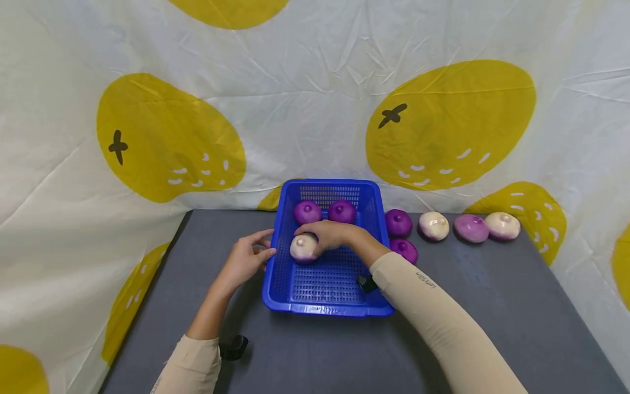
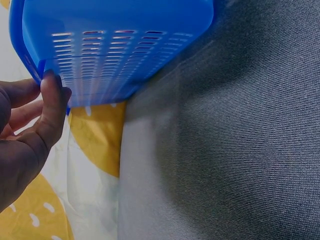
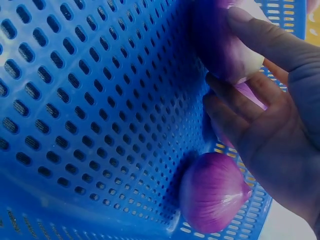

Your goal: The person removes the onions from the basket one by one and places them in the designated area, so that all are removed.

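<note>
A blue plastic basket (image 1: pixel 325 310) with slotted walls stands on the table. My left hand (image 1: pixel 248 260) is at its left rim, the fingers bent about the edge; in the left wrist view the left hand (image 2: pixel 37 117) grips that rim from outside. Inside the basket, my right hand (image 1: pixel 331 235) holds a white-and-purple onion (image 1: pixel 301 249) between thumb and fingers. The right wrist view shows this onion (image 3: pixel 220 42) low over the slotted floor; whether it touches is hard to tell. Two purple onions (image 1: pixel 307 212) (image 1: pixel 342 212) sit at the basket's back.
Right of the basket are two more purple onions (image 1: pixel 398 223) (image 1: pixel 404 250), a white onion (image 1: pixel 434 226), a pinkish onion (image 1: pixel 471 228) and another white onion (image 1: pixel 503 226). Behind the dark grey table (image 1: pixel 295 355) hangs a white cloth (image 1: pixel 305 126) with yellow fruit prints.
</note>
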Tool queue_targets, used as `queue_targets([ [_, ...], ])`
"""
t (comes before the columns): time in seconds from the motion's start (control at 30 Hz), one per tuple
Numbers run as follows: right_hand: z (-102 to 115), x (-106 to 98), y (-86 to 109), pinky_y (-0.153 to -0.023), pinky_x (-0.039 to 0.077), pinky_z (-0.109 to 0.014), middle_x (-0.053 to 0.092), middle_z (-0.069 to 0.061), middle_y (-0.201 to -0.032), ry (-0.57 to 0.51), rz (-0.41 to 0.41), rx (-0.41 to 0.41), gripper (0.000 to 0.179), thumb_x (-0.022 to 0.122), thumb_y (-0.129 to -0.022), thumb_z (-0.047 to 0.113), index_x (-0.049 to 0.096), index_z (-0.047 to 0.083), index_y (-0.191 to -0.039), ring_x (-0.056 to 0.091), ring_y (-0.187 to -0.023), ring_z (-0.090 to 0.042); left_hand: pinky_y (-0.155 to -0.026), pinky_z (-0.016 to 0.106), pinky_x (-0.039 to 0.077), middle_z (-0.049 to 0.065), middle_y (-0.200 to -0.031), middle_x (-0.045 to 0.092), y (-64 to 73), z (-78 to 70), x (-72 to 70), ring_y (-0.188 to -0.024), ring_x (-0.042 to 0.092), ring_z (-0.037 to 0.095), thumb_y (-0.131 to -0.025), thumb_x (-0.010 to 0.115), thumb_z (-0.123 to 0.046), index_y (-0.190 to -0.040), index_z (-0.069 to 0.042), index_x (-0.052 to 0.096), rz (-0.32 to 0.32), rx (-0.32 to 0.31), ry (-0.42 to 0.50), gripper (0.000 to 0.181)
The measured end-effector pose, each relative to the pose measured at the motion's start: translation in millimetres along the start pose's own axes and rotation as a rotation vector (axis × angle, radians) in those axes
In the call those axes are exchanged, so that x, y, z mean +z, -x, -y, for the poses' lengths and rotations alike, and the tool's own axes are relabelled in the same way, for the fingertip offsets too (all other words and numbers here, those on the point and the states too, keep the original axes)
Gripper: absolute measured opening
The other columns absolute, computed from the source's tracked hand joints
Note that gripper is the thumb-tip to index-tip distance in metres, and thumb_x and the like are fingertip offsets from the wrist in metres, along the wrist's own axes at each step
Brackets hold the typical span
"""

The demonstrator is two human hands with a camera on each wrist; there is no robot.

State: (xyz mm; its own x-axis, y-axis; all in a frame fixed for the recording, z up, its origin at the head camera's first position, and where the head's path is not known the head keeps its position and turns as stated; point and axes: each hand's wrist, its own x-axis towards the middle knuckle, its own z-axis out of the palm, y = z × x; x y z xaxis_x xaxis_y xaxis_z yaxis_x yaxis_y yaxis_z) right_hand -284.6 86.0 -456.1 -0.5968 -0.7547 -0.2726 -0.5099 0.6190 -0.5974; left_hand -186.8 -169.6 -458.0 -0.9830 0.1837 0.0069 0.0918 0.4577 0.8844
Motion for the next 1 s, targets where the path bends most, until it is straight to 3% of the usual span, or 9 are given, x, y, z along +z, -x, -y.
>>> queue_targets([
  [0.27,2.5,0.2,4.5,-0.109,0.048,-0.042,0.059,-0.006,-0.144,0.009,-0.011,-0.016,0.067,0.081,-0.089,0.020,0.053,0.017,-0.149,0.057,-0.124,-0.023,-0.062,0.044,0.063,0.023,-0.109,0.067,1.2,-2.1,2.3,-0.068,0.068,0.017,-0.097,0.070,-0.004,-0.146,-0.001,0.056,0.006,-0.002,-0.009,0.050],
  [0.47,9.4,-5.6,9.0,-0.108,0.049,-0.042,0.060,-0.008,-0.143,0.021,-0.028,-0.038,0.066,0.081,-0.089,0.019,0.052,0.014,-0.149,0.058,-0.123,-0.024,-0.066,0.051,0.063,0.023,-0.110,0.067,1.1,-3.0,3.2,-0.070,0.069,0.019,-0.097,0.070,-0.004,-0.146,-0.002,0.057,0.003,-0.013,-0.009,0.050],
  [0.73,20.7,-19.5,23.5,-0.106,0.050,-0.041,0.060,-0.008,-0.143,0.034,-0.066,-0.038,0.067,0.081,-0.086,0.018,0.054,0.013,-0.147,0.059,-0.120,-0.024,-0.059,0.035,0.062,0.024,-0.109,0.066,0.0,-3.3,1.6,-0.067,0.067,0.019,-0.097,0.070,-0.002,-0.145,0.001,0.056,-0.001,0.013,-0.020,0.050],
  [1.0,23.0,-31.1,45.1,-0.100,0.054,-0.039,0.061,-0.005,-0.139,-0.024,-0.166,-0.070,0.066,0.084,-0.084,0.024,0.057,0.015,-0.143,0.060,-0.115,-0.021,-0.066,0.052,0.063,0.024,-0.109,0.066,0.8,-4.2,1.1,-0.068,0.068,0.018,-0.097,0.069,-0.003,-0.145,0.000,0.056,-0.009,-0.002,-0.033,0.050],
])
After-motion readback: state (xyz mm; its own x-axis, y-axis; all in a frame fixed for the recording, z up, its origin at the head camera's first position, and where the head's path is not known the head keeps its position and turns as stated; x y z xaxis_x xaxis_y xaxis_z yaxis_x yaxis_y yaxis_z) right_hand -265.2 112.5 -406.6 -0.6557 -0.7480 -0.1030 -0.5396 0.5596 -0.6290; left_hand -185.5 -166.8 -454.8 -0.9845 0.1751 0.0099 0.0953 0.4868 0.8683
